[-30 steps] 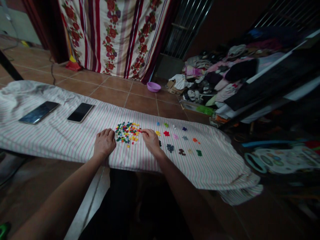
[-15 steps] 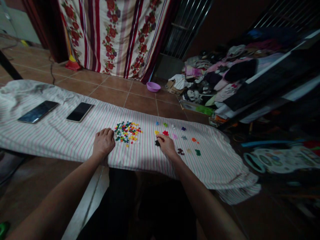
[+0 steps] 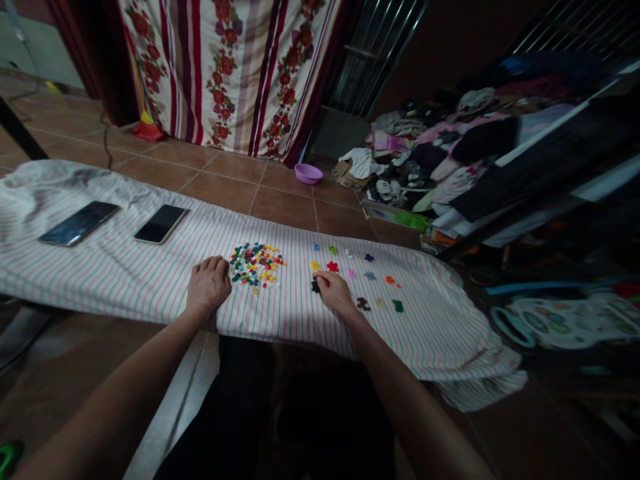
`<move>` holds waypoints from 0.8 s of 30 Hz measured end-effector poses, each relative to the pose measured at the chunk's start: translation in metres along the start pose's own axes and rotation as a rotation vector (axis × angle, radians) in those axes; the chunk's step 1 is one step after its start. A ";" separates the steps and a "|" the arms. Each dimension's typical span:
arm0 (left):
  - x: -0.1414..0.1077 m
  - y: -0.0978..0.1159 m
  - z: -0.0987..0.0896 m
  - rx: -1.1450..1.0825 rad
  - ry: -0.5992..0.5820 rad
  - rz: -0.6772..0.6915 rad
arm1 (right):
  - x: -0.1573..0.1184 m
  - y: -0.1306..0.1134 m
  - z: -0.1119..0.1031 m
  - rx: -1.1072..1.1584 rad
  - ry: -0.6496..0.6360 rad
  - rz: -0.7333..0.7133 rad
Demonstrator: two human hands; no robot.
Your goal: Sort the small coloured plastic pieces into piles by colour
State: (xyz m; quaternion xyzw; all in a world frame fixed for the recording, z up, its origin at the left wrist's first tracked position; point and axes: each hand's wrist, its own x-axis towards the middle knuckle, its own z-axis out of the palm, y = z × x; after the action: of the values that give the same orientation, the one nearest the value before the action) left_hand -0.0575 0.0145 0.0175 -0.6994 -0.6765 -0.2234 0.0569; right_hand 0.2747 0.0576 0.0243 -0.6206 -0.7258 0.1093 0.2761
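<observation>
My left hand [image 3: 209, 283] rests palm down on the striped cloth [image 3: 150, 287], its fingers lying on the fabric. Just right of it spreads a mixed heap of small colourful beads [image 3: 256, 267]. My right hand [image 3: 334, 290] has thumb and forefinger pinched together over a little pile of black beads [image 3: 315, 285]; anything between the fingertips is too small to make out. Close by sit yellow beads [image 3: 315, 265] and red beads [image 3: 333, 267]. Further single-colour piles lie around, among them orange beads [image 3: 391, 281], brown beads [image 3: 363, 304] and dark green beads [image 3: 398, 305].
Two phones lie on the cloth at the left, a larger one [image 3: 80, 223] and a smaller one [image 3: 161, 224]. Beyond the table a purple basin [image 3: 309, 174] stands on the tiled floor. Heaped clothes [image 3: 425, 147] fill the back right, and a patterned curtain [image 3: 225, 73] hangs behind.
The view has shifted very slightly. My right hand stays at the black beads with its fingertips a touch lower; my left hand has not visibly moved.
</observation>
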 end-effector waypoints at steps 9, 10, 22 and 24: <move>0.000 -0.001 0.002 0.013 0.005 0.002 | 0.004 0.002 0.001 -0.044 -0.008 -0.081; 0.000 -0.001 0.003 0.010 0.006 0.002 | 0.004 0.003 0.001 -0.043 -0.007 -0.077; 0.000 0.001 0.002 0.011 -0.018 -0.006 | 0.008 -0.003 0.000 -0.105 -0.013 -0.097; 0.000 0.001 0.001 0.014 -0.015 -0.008 | 0.012 -0.008 0.001 -0.121 -0.003 -0.123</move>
State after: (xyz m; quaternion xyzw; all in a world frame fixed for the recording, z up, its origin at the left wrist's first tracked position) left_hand -0.0561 0.0152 0.0169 -0.6979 -0.6813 -0.2136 0.0555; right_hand 0.2665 0.0675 0.0306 -0.5902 -0.7681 0.0491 0.2434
